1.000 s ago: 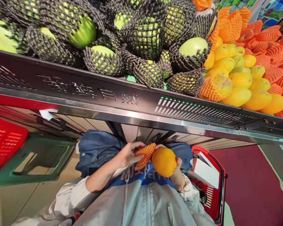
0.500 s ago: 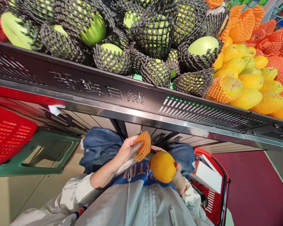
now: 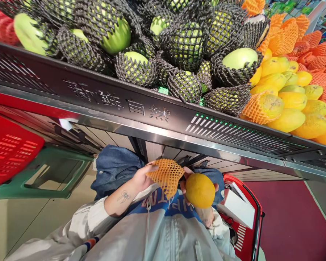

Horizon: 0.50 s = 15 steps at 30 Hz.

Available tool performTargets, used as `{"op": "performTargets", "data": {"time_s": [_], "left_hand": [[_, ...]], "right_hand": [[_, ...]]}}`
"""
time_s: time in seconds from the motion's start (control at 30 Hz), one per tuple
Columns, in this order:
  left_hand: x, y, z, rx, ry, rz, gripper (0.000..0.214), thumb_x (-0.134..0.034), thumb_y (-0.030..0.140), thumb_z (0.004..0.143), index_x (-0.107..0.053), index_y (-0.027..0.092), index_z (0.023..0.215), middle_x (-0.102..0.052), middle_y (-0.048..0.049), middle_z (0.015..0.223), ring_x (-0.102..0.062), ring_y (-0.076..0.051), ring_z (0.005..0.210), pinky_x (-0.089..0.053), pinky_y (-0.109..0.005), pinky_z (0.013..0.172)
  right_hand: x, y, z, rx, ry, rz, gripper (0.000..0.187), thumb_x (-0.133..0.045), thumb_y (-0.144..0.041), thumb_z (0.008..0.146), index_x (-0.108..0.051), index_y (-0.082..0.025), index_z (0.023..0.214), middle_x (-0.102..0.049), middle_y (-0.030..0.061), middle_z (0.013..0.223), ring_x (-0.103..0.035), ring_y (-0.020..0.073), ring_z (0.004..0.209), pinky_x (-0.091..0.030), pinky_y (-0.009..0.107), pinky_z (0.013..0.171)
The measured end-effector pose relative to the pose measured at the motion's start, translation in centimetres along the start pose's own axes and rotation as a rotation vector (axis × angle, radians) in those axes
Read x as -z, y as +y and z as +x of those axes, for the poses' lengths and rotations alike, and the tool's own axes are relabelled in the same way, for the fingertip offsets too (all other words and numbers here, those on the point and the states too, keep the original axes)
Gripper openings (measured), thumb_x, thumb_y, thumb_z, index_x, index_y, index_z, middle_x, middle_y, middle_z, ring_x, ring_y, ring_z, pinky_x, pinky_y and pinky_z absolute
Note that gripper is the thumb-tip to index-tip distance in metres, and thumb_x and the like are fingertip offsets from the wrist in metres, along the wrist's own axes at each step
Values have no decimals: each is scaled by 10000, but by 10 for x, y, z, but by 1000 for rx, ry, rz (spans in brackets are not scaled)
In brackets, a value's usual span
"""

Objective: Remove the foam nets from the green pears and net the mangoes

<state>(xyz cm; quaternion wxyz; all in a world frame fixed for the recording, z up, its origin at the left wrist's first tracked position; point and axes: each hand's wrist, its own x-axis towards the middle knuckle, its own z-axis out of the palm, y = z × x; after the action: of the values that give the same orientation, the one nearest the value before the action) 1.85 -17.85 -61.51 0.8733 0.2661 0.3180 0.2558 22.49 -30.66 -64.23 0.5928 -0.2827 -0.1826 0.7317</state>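
My left hand [image 3: 142, 178] pinches the edge of an orange foam net sleeve [image 3: 167, 175], which hangs spread out in front of my lap. Just to the right, my right hand [image 3: 183, 186] is closed around a bare yellow mango [image 3: 200, 190]. Its fingers show at both sides of the fruit, while the palm is hidden behind it. One right fingertip is close to the net's right corner; whether it touches cannot be made out.
Ahead stands a black display shelf [image 3: 105, 90] with green fruits [image 3: 136, 67] in black nets. Yellow mangoes [image 3: 293, 108] and red-orange nets [image 3: 322, 69] lie to its right. A red basket [image 3: 258, 232] holding a white box [image 3: 240, 206] is at my right; a green stool [image 3: 65, 188] bears another red basket [image 3: 13, 148].
The foam net is spread wider and has shifted right and slightly down. My right hand has moved the mango to the right. The view has shifted slightly.
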Motion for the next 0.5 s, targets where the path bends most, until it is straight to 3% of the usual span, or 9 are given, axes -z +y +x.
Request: {"op": "performTargets", "data": {"time_s": [0.1, 0.17, 0.27, 0.33, 0.43, 0.5], "left_hand": [[0, 1, 3, 44, 47, -42, 515, -733, 640, 683, -750, 163, 877, -796, -121, 959, -739, -327, 960, -588, -412, 804], [-3, 5, 2, 69, 50, -68, 570, -717, 705, 701, -740, 169, 896, -791, -121, 986, -732, -326, 1001, -591, -419, 842], [-12, 16, -7, 38, 117, -96, 520, -739, 685, 727, -714, 196, 900, -754, -64, 835, -720, -249, 834, -589, -354, 747], [-20, 22, -17, -34, 147, -24, 436, -748, 587, 795, -712, 231, 1044, -740, -32, 882, -689, -190, 795, -547, -274, 674], [-34, 19, -24, -71, 14, 103, 514, -810, 420, 790, -636, 288, 1255, -713, 1, 1027, -632, -107, 710, -437, -191, 578], [-48, 8, -20, -56, -146, 166, 527, -839, 404, 756, -620, 255, 1211, -663, 34, 903, -517, -55, 558, -358, -182, 525]], "right_hand": [[-5, -5, 1, 19, 145, -19, 1025, -620, -864, 576, -609, -236, 1385, -656, 159, 1291, -537, 164, 652, -427, 242, 352], [-8, -7, -1, 20, 167, -29, 1029, -623, -841, 601, -579, -227, 1425, -601, 182, 1375, -533, 172, 672, -430, 253, 365], [-9, -8, -1, 50, 109, -5, 1046, -639, -854, 582, -570, -232, 1421, -592, 182, 1383, -585, 208, 737, -440, 253, 377], [-9, -6, 2, 71, 94, 8, 1017, -664, -841, 579, -578, -237, 1392, -613, 167, 1351, -631, 251, 833, -508, 282, 445], [-8, 4, 13, 89, 211, -13, 806, -728, -689, 648, -622, -229, 1301, -679, 119, 1199, -657, 300, 995, -608, 391, 697], [-8, 16, 24, 137, 346, -87, 621, -750, -563, 688, -666, -220, 1199, -695, 86, 1128, -645, 302, 1089, -593, 422, 865]]}}
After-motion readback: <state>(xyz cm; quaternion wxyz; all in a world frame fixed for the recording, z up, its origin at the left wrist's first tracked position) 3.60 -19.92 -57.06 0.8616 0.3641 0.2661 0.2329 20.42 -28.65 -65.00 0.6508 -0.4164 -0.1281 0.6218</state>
